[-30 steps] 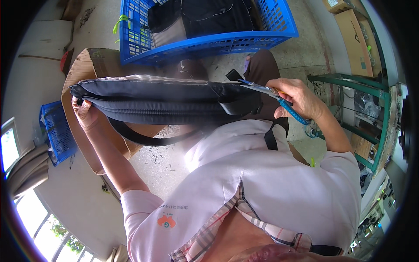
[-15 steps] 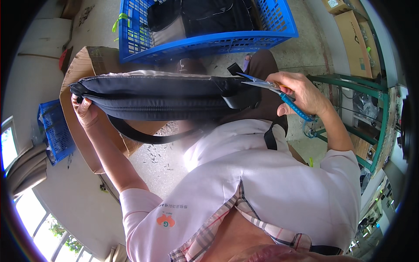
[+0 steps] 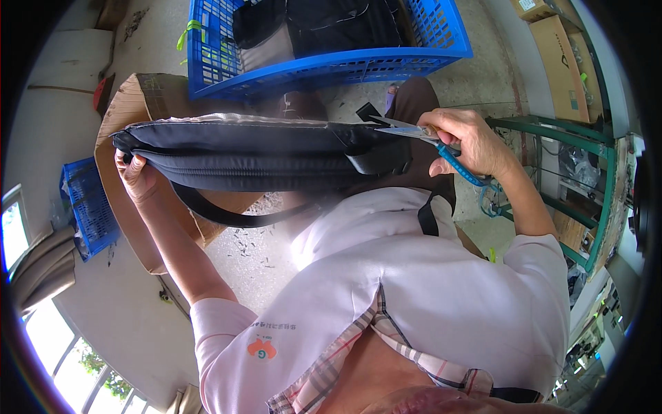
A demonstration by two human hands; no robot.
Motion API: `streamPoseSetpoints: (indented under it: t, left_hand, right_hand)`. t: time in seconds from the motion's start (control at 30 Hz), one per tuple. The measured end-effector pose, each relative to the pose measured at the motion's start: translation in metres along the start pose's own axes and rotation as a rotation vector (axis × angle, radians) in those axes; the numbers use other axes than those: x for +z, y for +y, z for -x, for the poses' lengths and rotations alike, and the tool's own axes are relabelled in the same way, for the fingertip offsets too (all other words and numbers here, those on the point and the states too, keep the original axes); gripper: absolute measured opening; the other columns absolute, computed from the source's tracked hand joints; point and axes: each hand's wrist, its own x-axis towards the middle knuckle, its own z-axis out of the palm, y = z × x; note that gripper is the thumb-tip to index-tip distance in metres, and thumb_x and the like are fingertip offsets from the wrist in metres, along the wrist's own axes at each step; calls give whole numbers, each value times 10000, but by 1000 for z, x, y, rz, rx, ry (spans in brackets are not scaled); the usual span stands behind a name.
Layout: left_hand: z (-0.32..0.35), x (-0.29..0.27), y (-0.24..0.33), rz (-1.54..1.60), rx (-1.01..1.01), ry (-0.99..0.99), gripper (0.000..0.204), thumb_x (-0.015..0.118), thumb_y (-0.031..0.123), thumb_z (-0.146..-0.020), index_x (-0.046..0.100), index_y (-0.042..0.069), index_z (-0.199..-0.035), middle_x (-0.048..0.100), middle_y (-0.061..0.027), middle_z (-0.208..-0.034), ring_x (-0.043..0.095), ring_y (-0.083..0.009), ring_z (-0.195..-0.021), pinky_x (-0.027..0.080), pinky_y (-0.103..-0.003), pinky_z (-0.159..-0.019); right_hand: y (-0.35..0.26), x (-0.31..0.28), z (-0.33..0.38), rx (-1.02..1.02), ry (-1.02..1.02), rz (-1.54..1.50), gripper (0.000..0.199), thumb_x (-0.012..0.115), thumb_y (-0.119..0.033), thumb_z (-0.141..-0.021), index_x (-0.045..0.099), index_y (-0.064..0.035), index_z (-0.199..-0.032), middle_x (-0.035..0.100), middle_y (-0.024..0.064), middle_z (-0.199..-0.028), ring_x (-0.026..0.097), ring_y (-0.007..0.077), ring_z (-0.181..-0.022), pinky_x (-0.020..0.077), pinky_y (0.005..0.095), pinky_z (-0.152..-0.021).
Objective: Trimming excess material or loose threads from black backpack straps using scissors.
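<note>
A black fabric bag (image 3: pixel 241 148), with a pale edge along its far side and straps, lies sideways across my lap. My left hand (image 3: pixel 138 176) grips its left end, the thumb on the near side. In my right hand (image 3: pixel 472 145) is a pair of scissors (image 3: pixel 452 157) with blue handles. Their blades point left and stand a little apart at the bag's right end, beside a short black strap end (image 3: pixel 367 111). I cannot tell whether the blades touch the bag. A black strap (image 3: pixel 234 219) hangs in a loop below the bag.
Beyond the bag stands a blue plastic crate (image 3: pixel 303 69) holding black fabric pieces. An open cardboard box (image 3: pixel 141 234) is under the bag's left part. To the right is a green metal frame (image 3: pixel 598 200); a smaller blue crate (image 3: pixel 89 207) stands left. Dark scraps litter the floor.
My right hand and the scissors have shifted slightly, and the blades look closer together. The left hand and bag have hardly moved.
</note>
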Motion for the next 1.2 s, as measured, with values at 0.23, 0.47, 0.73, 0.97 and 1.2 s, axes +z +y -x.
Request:
streamPoseSetpoints:
  t: [0.23,0.47,0.73,0.97,1.2]
  left_hand:
    - [-1,8,4,-34,-10,11,463,773,97,-593,573,14,-1002,602,-66,-985,561,-189,-914,396,-321,-879]
    - [-3,37,8,-75,40,-13,436,788,113,-555,613,19,-944,607,-51,-939,561,-169,-883,402,-294,-848]
    - [3,70,20,-70,67,11,402,790,91,-546,616,1,-897,617,-42,-853,571,-153,-800,416,-270,-797]
    - [9,71,21,-81,106,-16,383,776,81,-580,617,16,-922,629,-53,-890,591,-169,-829,442,-294,-812]
    - [18,64,17,-60,63,89,421,772,85,-577,610,-13,-953,624,-86,-931,588,-196,-870,429,-313,-851]
  right_hand:
    - [-4,-2,1,-45,-27,14,547,779,-363,-559,562,-11,-918,490,46,-619,458,146,-518,420,284,-516]
    - [-24,-17,-22,-3,77,-55,664,797,-355,-545,524,-6,-1041,510,59,-741,490,167,-643,439,288,-585]
    - [-56,-13,-61,-40,-13,120,610,807,-379,-498,556,-46,-944,548,38,-837,546,228,-781,465,355,-697]
    - [-60,-10,-76,-82,-112,205,579,771,-460,-533,566,-42,-878,536,72,-740,536,227,-714,440,353,-639]
    - [-59,-3,-76,-103,-115,174,547,753,-473,-557,552,-41,-824,517,72,-655,514,218,-621,416,353,-577]
